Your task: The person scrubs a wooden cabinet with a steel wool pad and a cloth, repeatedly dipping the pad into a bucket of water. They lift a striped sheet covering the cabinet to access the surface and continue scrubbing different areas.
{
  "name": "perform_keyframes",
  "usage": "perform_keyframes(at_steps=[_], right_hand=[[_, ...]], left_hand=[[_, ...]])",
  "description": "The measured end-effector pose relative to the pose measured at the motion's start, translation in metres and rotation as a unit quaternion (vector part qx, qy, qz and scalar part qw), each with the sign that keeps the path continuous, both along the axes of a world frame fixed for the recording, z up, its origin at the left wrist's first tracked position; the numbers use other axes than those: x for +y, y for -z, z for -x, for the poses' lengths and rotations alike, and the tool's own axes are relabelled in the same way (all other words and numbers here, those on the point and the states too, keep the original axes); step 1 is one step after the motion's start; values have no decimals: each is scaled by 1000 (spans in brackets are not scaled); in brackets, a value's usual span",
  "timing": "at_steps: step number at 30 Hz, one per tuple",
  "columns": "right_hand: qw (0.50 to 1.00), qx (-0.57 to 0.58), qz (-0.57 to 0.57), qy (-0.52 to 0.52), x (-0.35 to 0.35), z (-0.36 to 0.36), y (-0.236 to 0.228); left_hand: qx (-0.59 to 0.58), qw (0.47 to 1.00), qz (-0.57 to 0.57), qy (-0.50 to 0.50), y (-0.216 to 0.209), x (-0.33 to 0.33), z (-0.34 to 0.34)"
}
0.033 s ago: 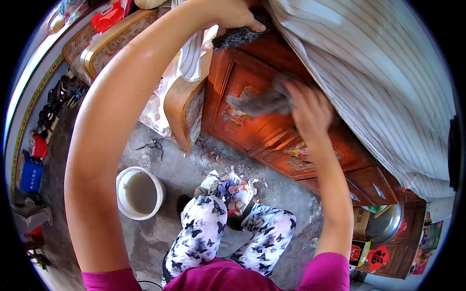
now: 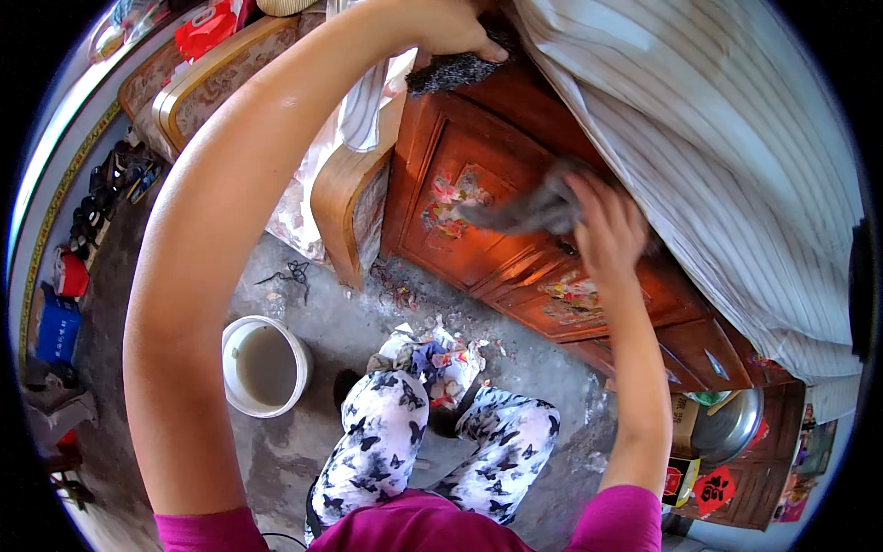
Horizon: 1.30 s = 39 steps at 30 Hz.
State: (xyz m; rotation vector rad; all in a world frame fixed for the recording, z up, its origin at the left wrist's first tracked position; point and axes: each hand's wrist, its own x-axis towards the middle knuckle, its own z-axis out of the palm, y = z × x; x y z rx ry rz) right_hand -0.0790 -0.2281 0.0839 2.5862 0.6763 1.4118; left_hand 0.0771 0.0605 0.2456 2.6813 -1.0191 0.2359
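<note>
A wooden cabinet (image 2: 464, 133) with reddish-brown doors stands in front of me, and worn, colourful picture patches (image 2: 455, 202) cling to its panels. My right hand (image 2: 607, 221) is closed on a grey rag (image 2: 543, 207) at the cabinet's front; both are smeared by motion. Up at the cabinet's far end, my left hand (image 2: 457, 29) has its thumb and fingers closed on a black, speckled, rough-textured pad (image 2: 455, 72). Part of that hand is cut off by the picture's upper edge.
A white bucket (image 2: 305, 377) of murky water stands on the floor left of my knees. Crumpled scraps (image 2: 451, 368) lie between cabinet and legs. A striped cloth (image 2: 717, 138) drapes over the cabinet. An armchair's wooden arm (image 2: 336, 207) adjoins it; a metal basin (image 2: 731, 428) sits at right.
My right hand and the grey rag have shifted right and slightly down across the cabinet front, uncovering more of the picture patch. The left hand stays nearly still.
</note>
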Motion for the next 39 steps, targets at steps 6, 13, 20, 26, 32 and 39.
perform_keyframes(at_steps=[6,13,20,26,32,39], right_hand=[[998,-33,-26,-42,8,-21,15],[988,-140,12,-71,150,-140,3],[975,148,35,-162,98,-80,-35],[931,348,-39,-101,29,6,-88],[950,257,-78,-160,36,-2,-120],[916,386,-58,-97,46,-28,-154]], left_hand=[[-23,999,8,42,22,-13,-33],[-51,998,-2,-34,29,-12,-17],[-82,994,36,60,31,18,-26],[-162,980,-13,115,50,31,-15],[-259,965,35,-32,117,41,18],[-390,900,134,-140,158,22,20]])
